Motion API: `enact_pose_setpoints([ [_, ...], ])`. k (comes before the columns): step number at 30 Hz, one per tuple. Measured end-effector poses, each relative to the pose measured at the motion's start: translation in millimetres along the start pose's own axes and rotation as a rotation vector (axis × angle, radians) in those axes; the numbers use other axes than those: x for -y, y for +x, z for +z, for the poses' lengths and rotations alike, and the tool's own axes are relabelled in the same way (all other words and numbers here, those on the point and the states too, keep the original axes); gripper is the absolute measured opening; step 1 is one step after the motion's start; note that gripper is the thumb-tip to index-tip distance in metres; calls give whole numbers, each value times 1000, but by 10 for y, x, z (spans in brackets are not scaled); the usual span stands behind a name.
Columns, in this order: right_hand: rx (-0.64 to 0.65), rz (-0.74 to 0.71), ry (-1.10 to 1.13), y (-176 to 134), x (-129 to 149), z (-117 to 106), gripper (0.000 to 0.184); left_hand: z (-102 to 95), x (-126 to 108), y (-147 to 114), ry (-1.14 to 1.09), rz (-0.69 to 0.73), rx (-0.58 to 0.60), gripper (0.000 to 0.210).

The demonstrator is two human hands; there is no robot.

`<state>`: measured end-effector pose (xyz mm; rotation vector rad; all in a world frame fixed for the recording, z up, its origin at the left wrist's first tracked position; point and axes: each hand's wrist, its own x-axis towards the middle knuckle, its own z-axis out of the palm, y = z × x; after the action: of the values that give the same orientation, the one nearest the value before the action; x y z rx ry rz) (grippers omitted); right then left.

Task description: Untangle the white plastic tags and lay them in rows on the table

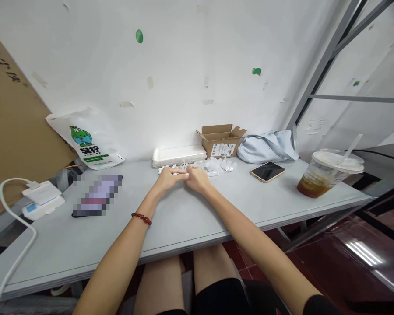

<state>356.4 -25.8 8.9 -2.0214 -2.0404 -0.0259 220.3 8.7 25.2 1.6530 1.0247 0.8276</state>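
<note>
As the left hand and right hand meet over the bench, fingers curled nearly closed, there's a small white piece pinched between them! Looks light, stiff, probably slick; its ends should offer the best hold.

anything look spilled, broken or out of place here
Nothing looks spilled. Small white pieces lie scattered around the left hand and right hand, which looks untidy. The wall bears ragged tape scraps, so it looks worn. The flat object at left is pixelated, so its condition can't be told.
</note>
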Motion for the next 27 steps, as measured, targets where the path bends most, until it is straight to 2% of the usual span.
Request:
enact_pose_setpoints([
  [3, 2, 0, 2, 0, 0, 0, 28, -32, 15, 3, 90, 88, -55, 24],
  [9, 8, 16, 4, -2, -19, -29, 30, -131, -48, -8, 37, 66, -94, 21],
  [21, 5, 17, -14, 8, -27, 0, 29, -109, -86, -44, 68, 19, -41, 18],
  [27, 13, 22, -42, -1, -1, -2, 30, -83, -66, -32, 0, -14, -20, 30],
])
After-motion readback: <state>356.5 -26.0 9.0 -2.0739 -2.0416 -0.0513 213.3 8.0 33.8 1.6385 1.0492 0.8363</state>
